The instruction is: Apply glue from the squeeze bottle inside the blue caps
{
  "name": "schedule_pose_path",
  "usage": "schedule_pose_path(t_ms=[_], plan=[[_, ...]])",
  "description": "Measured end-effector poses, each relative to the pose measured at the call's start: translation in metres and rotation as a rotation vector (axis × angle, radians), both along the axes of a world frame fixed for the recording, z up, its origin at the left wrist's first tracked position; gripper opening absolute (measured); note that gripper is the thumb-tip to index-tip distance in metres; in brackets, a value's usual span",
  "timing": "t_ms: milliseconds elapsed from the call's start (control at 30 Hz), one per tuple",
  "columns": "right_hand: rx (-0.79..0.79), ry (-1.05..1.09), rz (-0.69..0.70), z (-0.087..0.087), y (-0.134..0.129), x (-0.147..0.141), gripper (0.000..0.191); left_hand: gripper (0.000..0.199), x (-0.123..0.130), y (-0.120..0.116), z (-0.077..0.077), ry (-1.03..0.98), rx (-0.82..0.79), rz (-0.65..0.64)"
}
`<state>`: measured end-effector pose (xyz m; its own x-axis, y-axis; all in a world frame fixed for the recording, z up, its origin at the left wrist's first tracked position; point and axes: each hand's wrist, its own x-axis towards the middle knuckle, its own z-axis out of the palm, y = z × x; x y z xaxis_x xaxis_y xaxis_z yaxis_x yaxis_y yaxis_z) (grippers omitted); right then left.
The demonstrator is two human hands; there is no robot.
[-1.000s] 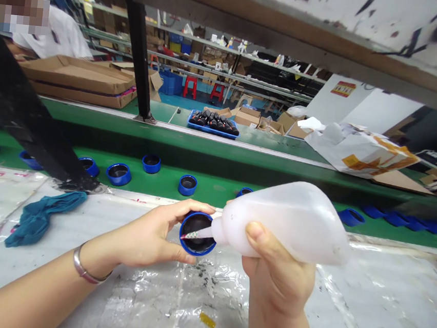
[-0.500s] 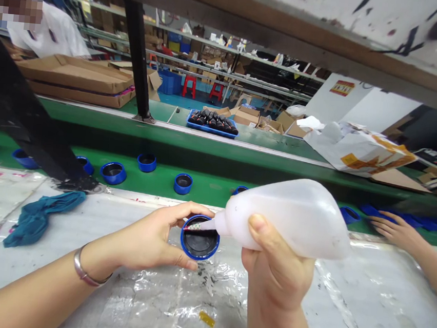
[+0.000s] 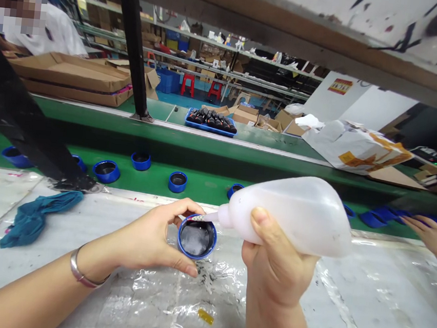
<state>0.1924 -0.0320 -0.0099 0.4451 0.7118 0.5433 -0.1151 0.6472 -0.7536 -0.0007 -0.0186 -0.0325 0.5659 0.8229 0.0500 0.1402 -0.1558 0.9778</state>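
My left hand (image 3: 161,236) is closed around the side of a round blue cup (image 3: 195,254) with a black inside, thumb and fingers on its outer wall. The cup is tilted so its opening faces me, and its inner floor looks shiny. In my right hand (image 3: 281,257) is a translucent white squeeze bottle (image 3: 295,207), tipped on its side. Its thin nozzle reaches over the cup, with the tip near the upper inner rim. Whether the tip touches the wall I cannot tell. Some pale liquid shows through the bottle.
Several blue cups, one (image 3: 178,182) behind my hands, stand on a green conveyor belt (image 3: 208,189). At right a co-worker's hand (image 3: 430,233) is by more cups. A teal cloth (image 3: 39,216) and yellow tape piece (image 3: 206,316) lie on the plastic-covered table (image 3: 139,306). A black post (image 3: 37,115) rises left.
The nozzle tip has shifted from across the cup's middle to its upper rim. Cups on the belt have slid slightly left, and the co-worker's hand has moved right.
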Motion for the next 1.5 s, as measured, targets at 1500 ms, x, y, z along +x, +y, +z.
schedule_pose_path(t_ms=[1500], plan=[[0.065, 0.063, -0.119, 0.017, -0.003, 0.006, 0.021, 0.067, -0.007, 0.002, 0.005, 0.108, 0.073, 0.112]])
